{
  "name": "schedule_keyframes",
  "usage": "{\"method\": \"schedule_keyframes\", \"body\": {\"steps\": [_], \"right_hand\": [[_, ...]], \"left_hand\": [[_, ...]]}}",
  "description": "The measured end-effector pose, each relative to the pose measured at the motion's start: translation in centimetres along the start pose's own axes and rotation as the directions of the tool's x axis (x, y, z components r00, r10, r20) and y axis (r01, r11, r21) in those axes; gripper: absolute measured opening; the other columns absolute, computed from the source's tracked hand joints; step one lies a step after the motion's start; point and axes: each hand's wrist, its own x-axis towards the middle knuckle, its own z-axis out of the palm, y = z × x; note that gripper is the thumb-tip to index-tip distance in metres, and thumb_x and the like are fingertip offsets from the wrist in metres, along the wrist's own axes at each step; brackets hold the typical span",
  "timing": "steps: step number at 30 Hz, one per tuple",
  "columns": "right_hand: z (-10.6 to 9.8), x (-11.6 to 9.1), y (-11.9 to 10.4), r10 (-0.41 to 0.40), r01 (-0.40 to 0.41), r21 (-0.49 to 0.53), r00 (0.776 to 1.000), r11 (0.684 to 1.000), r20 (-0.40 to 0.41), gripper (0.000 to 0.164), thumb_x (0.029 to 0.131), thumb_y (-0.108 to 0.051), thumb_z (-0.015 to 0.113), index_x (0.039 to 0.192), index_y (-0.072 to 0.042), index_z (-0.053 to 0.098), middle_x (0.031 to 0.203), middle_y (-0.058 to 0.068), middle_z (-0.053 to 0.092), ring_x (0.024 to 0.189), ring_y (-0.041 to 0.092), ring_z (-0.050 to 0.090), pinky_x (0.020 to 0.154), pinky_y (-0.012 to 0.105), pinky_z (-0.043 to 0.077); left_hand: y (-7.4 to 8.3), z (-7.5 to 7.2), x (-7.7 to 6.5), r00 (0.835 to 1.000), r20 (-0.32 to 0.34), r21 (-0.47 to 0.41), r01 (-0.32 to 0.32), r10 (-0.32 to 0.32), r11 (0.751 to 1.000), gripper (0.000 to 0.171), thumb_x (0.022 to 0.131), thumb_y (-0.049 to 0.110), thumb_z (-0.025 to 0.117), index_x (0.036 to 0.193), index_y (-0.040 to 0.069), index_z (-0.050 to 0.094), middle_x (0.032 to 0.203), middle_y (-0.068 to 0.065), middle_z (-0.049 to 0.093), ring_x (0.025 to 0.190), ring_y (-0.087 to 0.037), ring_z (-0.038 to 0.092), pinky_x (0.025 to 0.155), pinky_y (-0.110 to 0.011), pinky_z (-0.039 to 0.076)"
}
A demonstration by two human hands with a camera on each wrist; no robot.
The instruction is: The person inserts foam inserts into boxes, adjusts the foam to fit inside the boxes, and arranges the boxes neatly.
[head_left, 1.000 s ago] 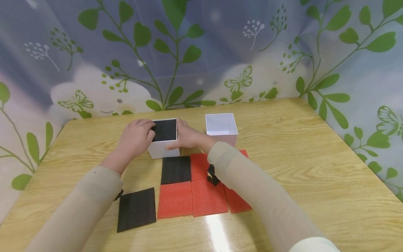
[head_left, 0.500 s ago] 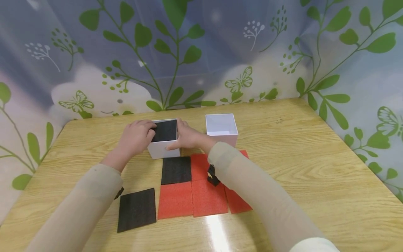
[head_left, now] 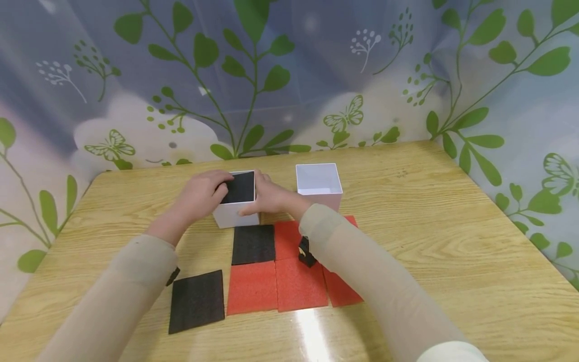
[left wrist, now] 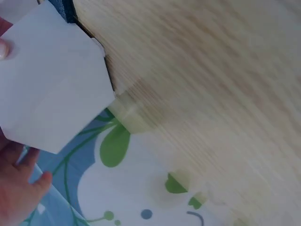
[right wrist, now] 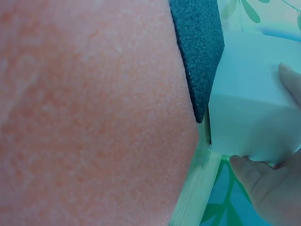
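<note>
The right hand's grip [head_left: 270, 195] clasps the right wall of a square-topped white box [head_left: 235, 215], thumb on its smooth near face. The left hand's grip [head_left: 203, 192] bends over the left rim beside a matte black sheet [head_left: 242, 188] inside; whether it pinches this cannot be told. Nearer, grainy red squares [head_left: 252, 290] lie on the wood-grained tabletop [head_left: 429, 211].

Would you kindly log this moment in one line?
left hand: at black sheet in box; right hand: gripping same box; second box: apart, open
</note>
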Motion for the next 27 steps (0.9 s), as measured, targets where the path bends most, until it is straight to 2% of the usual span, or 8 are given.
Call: {"method": "schedule_keyframes", "body": {"steps": [2, 5, 9, 17, 27], "right_hand": [[-0.1, 0.1, 0.0, -0.032, 0.032, 0.013, 0.999, 0.999, -0.015, 0.102, 0.077, -0.036, 0.075, 0.145, -0.003, 0.006, 0.144, 0.019, 0.02, 0.127, 0.027, 0.033, 0.101, 0.034, 0.035], [0.0, 0.3, 0.1, -0.072, 0.073, 0.019, 0.997, 0.997, -0.04, 0.085, 0.076, -0.032, 0.077, 0.135, -0.005, 0.021, 0.127, 0.014, 0.032, 0.11, 0.023, 0.041, 0.091, 0.031, 0.041], [0.0, 0.4, 0.3, -0.085, 0.085, 0.002, 0.996, 0.996, -0.031, 0.083, 0.076, -0.031, 0.077, 0.133, -0.006, 0.023, 0.123, 0.012, 0.033, 0.107, 0.02, 0.04, 0.089, 0.029, 0.04], [-0.1, 0.0, 0.2, -0.081, 0.081, 0.016, 0.996, 0.997, -0.023, 0.083, 0.078, -0.032, 0.076, 0.134, -0.006, 0.021, 0.123, 0.014, 0.032, 0.106, 0.022, 0.04, 0.088, 0.031, 0.041], [-0.2, 0.1, -0.2, -0.079, 0.078, -0.016, 0.997, 0.997, -0.018, 0.084, 0.078, -0.032, 0.075, 0.135, -0.004, 0.019, 0.124, 0.015, 0.032, 0.107, 0.022, 0.04, 0.091, 0.032, 0.04]], "left_hand": [[0.3, 0.1, 0.3, 0.999, 0.028, -0.004, -0.037, 0.038, 0.999, 0.039, 0.096, 0.011, 0.037, 0.13, 0.001, 0.053, 0.133, -0.018, 0.049, 0.125, -0.034, 0.043, 0.101, -0.049, 0.033], [0.6, 0.2, 0.9, 0.993, 0.102, -0.016, -0.057, 0.058, 0.998, 0.04, 0.097, 0.011, 0.037, 0.135, 0.004, 0.049, 0.138, -0.017, 0.045, 0.127, -0.033, 0.04, 0.102, -0.048, 0.033], [0.9, 0.4, 1.5, 0.985, 0.161, -0.029, -0.062, 0.066, 0.998, 0.042, 0.097, 0.008, 0.038, 0.138, 0.004, 0.045, 0.14, -0.018, 0.042, 0.128, -0.034, 0.038, 0.1, -0.049, 0.034], [1.4, 0.8, 2.2, 0.981, 0.167, -0.007, -0.098, 0.098, 0.995, 0.043, 0.096, 0.006, 0.038, 0.138, 0.003, 0.044, 0.141, -0.016, 0.041, 0.128, -0.034, 0.039, 0.1, -0.048, 0.035], [1.6, 1.1, 2.2, 0.982, 0.145, 0.017, -0.124, 0.121, 0.992, 0.043, 0.095, 0.005, 0.039, 0.138, 0.001, 0.043, 0.141, -0.016, 0.042, 0.129, -0.034, 0.038, 0.104, -0.048, 0.031]]}}
